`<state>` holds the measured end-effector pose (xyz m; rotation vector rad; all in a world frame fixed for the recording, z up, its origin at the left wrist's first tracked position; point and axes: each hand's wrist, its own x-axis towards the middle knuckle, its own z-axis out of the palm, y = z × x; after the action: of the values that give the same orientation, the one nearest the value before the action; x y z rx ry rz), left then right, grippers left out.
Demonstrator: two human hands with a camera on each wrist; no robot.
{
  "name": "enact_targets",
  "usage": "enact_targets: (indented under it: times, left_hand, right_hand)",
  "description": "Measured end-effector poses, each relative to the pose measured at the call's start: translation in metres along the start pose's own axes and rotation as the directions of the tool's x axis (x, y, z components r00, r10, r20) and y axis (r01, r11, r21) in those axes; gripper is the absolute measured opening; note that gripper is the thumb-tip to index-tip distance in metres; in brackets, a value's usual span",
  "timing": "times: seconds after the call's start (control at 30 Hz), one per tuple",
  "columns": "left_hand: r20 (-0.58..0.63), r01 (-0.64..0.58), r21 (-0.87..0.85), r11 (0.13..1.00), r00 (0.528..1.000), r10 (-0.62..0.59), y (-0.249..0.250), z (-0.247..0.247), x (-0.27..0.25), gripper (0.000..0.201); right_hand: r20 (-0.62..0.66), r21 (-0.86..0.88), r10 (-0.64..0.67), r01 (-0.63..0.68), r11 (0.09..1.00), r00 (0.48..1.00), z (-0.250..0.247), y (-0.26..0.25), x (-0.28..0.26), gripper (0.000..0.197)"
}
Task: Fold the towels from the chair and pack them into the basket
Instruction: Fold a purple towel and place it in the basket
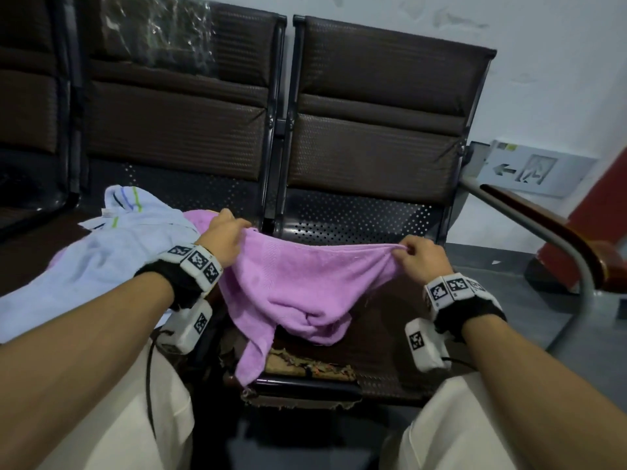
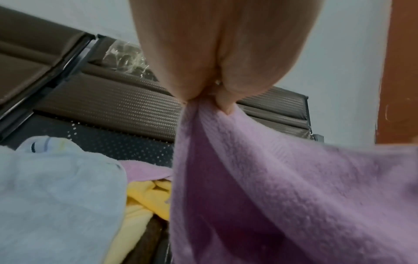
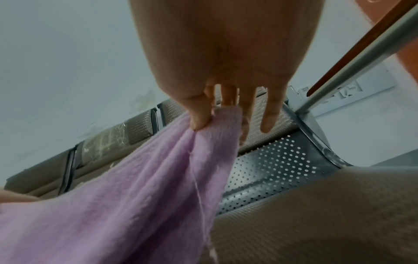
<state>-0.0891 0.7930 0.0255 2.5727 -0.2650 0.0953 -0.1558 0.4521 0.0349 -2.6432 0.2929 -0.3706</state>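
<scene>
Step in hand, as I read it: stretching the purple towel (image 1: 291, 283) flat by its top edge before the first fold. To do it well: walk both pinches out to the true corners, since the edge sags btwn the hands and the lower part hangs bunched w/ one tail drooping past the seat's front edge. Pull the edge taut and level, shake the twist out, then lay it on the free part of the chair seat (image 1: 356, 218) or fold it in the air corner to corner. Keep it clear of the torn seat front, where it could snag.

Left hand (image 1: 225, 237) sits above the seat's left side, knuckles up, fingers (image 2: 224, 103) clenched round a gathered bit of the towel edge. Right hand (image 1: 419, 256) is over the seat's right side; thumb and forefinger pinch the other end, the remaining fingers (image 3: 269, 114) stick out straight and loose. Both forearms reach fwd, wrists about level.

Left of the seat: a light blue towel (image 1: 112, 242) heaped up, a yellow towel (image 2: 144, 198) partly under it. The basket isn't in view.
</scene>
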Motion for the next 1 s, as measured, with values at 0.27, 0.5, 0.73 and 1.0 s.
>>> enact_targets:
  times: [0.27,0.5,0.73,1.0]
  left_hand:
    - [-0.228,-0.017,0.08,0.997,0.973,0.034,0.033,-0.039,-0.014,0.027]
    - [-0.372,-0.091,-0.129,0.987,0.928,0.037,0.076,-0.087,-0.035,0.031]
    - [-0.486,-0.154,-0.14,0.978,0.871,0.068,0.105,-0.145,-0.041,0.029]
    - [-0.34,0.001,-0.195,0.981,0.938,-0.068,0.069,-0.11,-0.017,0.031]
  right_hand:
    - [-0.365,0.571,0.289,-0.032,0.82,0.885,-0.043,-0.051,-0.005,0.009]
    - [-0.434,0.72,0.381,0.059,0.692,0.817,-0.095,-0.077,-0.018,0.009]
    - [-0.613,0.572,0.263,0.189,0.798,0.745,-0.154,-0.082,-0.022,0.019]
    - [-0.439,0.579,0.346,-0.033,0.815,0.829,-0.105,-0.045,-0.01,0.024]
